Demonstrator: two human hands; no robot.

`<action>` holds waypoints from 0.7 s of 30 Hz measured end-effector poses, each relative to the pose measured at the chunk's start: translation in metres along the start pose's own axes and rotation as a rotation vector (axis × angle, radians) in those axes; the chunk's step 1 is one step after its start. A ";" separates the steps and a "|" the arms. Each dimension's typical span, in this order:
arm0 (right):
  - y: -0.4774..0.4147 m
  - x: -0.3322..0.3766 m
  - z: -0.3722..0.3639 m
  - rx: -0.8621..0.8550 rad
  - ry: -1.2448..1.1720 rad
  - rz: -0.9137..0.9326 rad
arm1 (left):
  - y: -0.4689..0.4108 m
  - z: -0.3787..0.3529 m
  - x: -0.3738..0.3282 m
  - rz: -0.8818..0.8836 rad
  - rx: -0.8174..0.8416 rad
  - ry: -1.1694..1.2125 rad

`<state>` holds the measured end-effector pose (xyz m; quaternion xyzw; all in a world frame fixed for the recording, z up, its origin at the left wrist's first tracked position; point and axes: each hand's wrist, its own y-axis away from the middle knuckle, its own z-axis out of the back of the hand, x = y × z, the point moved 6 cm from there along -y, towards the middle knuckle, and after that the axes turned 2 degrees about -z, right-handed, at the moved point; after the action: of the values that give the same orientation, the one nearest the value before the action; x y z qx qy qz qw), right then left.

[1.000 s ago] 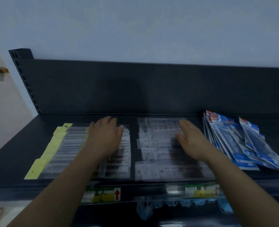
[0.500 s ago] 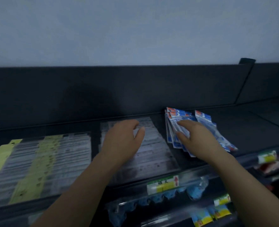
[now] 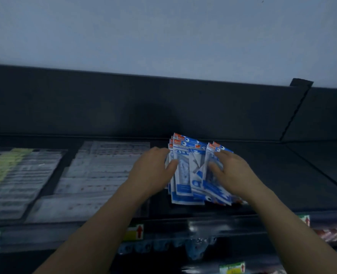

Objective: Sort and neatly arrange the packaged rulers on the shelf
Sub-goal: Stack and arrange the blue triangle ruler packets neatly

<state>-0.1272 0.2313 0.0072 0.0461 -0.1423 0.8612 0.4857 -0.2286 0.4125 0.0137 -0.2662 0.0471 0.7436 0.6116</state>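
A fanned stack of blue-and-white ruler packs (image 3: 184, 175) lies on the dark shelf (image 3: 282, 175), right of centre. My left hand (image 3: 151, 171) presses against the stack's left edge, thumb lying over the top pack. My right hand (image 3: 233, 173) rests flat on the stack's right side, fingers spread on the rightmost packs. Left of the blue stack lie clear-packaged rulers (image 3: 104, 169) in overlapping rows. Farther left is a pile of clear packs with yellow labels (image 3: 15, 175).
The shelf's black back panel (image 3: 163, 107) stands behind the packs. Price tags with red arrows (image 3: 136, 232) line the front rail. Below hang blue items (image 3: 163, 247). A lower shelf section (image 3: 322, 155) continues to the right.
The view has swung right. My left hand left the clear rulers and reached the blue stack's left edge. My right hand slid further onto the blue packs, which now sit closer together.
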 end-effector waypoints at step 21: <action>-0.005 -0.073 -0.030 0.114 -0.490 -0.159 | -0.037 -0.062 -0.068 0.097 -0.047 -0.037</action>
<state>-0.0831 0.1818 -0.0365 0.2916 -0.2028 0.7901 0.4996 -0.1655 0.3367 0.0013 -0.2642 0.0310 0.7779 0.5693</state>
